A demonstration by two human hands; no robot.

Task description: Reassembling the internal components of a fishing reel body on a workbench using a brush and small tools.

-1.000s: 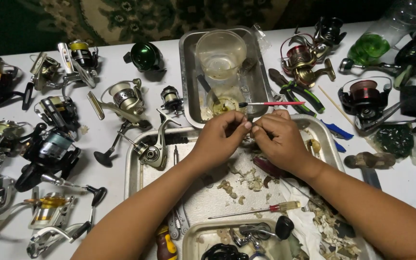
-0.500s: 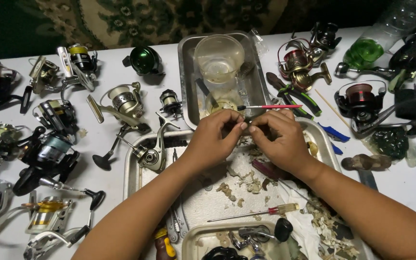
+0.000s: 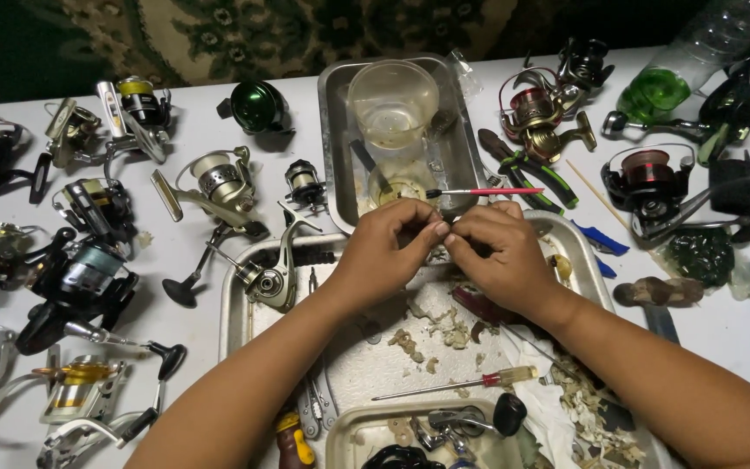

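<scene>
Our left hand point(image 3: 390, 252) and right hand point(image 3: 495, 259) pinch a tiny part point(image 3: 444, 232) between fingertips over the tray point(image 3: 234, 300); it looks light, slippery, easily dropped.

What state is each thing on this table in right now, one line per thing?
Left hand: fingertips pinched, meeting the right hand's.
Right hand: fingertips pinched on something too small to tell.
Clear plastic cup: upright, in the far metal tray.
Red-handled brush: lying across that tray's edge.
Yellow-handled screwdriver: lying flat in the near tray.
Green-handled pliers: lying on the table, shut.
</scene>
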